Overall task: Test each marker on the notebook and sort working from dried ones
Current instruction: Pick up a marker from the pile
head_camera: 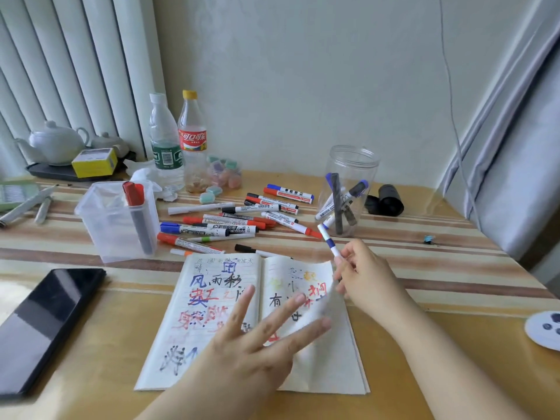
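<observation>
Your right hand, right of centre in the frame, has its fingers curled round a blue-and-white marker; the marker's free end points up and to the left, toward the round clear jar in the upper right, where several more markers stand. Your left hand is low in the middle with its fingers straight and spread; its fingertips lie on a lifted, curling page of the open notebook, and it grips nothing. Whether the right hand's fingers also touch that page, you cannot tell from this view.

The notebook lies flat at the lower centre of the table, and both visible pages carry red, blue and black test strokes. Just above it, across the middle of the frame, a loose pile of markers lies scattered, red-, blue- and black-capped. To the left of the pile stands a square clear container holding a red-capped marker upright.

A dark phone lies at the lower left. Two plastic bottles stand at the upper centre, and a white teapot sits in the upper left.
</observation>
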`<action>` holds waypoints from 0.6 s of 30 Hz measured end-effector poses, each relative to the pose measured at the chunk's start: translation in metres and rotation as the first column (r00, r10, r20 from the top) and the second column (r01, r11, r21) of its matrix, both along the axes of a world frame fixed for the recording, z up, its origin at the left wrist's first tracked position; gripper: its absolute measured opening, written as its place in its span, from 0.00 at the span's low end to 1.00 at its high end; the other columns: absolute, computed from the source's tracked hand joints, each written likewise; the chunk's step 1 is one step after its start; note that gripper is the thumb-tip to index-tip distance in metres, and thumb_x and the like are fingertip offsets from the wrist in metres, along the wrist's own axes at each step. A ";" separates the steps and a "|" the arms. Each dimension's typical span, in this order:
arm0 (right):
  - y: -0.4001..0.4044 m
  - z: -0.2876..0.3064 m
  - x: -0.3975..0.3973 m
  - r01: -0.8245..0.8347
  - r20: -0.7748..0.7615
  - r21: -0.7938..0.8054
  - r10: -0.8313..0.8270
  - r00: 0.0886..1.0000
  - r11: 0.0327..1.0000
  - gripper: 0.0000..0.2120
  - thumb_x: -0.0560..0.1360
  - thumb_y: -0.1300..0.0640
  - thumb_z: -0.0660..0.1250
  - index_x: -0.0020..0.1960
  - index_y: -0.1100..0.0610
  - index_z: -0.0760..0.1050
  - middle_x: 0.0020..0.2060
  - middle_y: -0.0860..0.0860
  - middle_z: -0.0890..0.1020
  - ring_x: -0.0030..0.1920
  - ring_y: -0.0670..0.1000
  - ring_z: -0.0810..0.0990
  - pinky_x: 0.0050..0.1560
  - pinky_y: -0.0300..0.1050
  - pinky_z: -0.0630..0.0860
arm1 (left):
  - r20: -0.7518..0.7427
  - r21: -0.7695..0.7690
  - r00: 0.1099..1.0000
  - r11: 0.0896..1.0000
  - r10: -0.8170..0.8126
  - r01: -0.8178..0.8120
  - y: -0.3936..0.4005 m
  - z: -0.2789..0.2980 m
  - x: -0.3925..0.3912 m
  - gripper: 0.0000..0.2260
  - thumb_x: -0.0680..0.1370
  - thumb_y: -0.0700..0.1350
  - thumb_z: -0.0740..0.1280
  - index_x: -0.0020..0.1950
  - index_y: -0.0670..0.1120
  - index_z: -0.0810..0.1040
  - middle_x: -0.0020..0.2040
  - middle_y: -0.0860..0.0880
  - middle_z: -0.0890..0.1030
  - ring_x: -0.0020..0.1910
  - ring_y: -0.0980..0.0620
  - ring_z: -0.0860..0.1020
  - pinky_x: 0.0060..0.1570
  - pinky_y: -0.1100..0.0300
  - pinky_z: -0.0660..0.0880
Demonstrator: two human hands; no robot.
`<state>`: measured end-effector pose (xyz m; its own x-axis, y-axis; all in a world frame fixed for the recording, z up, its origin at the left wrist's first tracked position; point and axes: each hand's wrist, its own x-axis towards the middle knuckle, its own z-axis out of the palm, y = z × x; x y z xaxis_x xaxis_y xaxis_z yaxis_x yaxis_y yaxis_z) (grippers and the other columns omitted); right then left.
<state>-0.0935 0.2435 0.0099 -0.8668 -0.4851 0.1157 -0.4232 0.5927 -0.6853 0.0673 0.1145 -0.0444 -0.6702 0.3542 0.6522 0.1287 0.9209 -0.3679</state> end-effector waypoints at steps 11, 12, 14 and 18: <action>-0.008 -0.017 0.032 -0.116 -0.079 0.339 0.151 0.985 0.933 0.06 0.82 0.53 0.49 0.49 0.54 0.60 0.42 0.50 0.77 0.42 0.53 0.75 0.51 0.47 0.71 | 0.569 0.442 0.821 0.857 -0.040 -0.265 0.009 0.012 0.013 0.22 0.67 0.63 0.56 0.54 0.50 0.68 0.51 0.54 0.81 0.45 0.56 0.81 0.40 0.64 0.77; -0.007 -0.019 0.034 -0.117 -0.115 0.377 0.172 0.978 0.919 0.06 0.82 0.53 0.48 0.49 0.54 0.59 0.39 0.47 0.76 0.41 0.52 0.73 0.63 0.49 0.66 | 0.591 0.450 0.806 0.845 -0.038 -0.290 0.012 0.017 0.012 0.25 0.70 0.64 0.56 0.60 0.51 0.66 0.61 0.55 0.75 0.54 0.56 0.78 0.46 0.64 0.76; -0.006 -0.018 0.036 -0.152 -0.080 0.406 0.201 0.976 0.901 0.06 0.83 0.54 0.47 0.49 0.54 0.59 0.34 0.43 0.71 0.40 0.48 0.69 0.74 0.51 0.50 | 0.533 0.473 0.846 0.842 -0.038 -0.260 0.010 0.010 0.016 0.31 0.73 0.67 0.55 0.71 0.55 0.54 0.72 0.59 0.52 0.67 0.57 0.65 0.58 0.62 0.69; -0.010 -0.013 0.039 -0.265 0.111 0.283 0.242 0.964 0.922 0.07 0.83 0.51 0.47 0.51 0.53 0.60 0.38 0.43 0.72 0.43 0.46 0.69 0.63 0.47 0.63 | 0.495 0.603 0.863 0.754 -0.099 -0.259 -0.002 0.004 0.012 0.28 0.70 0.67 0.60 0.67 0.59 0.63 0.71 0.60 0.61 0.57 0.58 0.76 0.48 0.63 0.75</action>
<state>-0.0549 0.2332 -0.0033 -0.7109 -0.6924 -0.1236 -0.5414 0.6509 -0.5322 0.0795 0.1129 -0.0399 -0.9528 -0.0897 0.2901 0.0318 0.9206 0.3892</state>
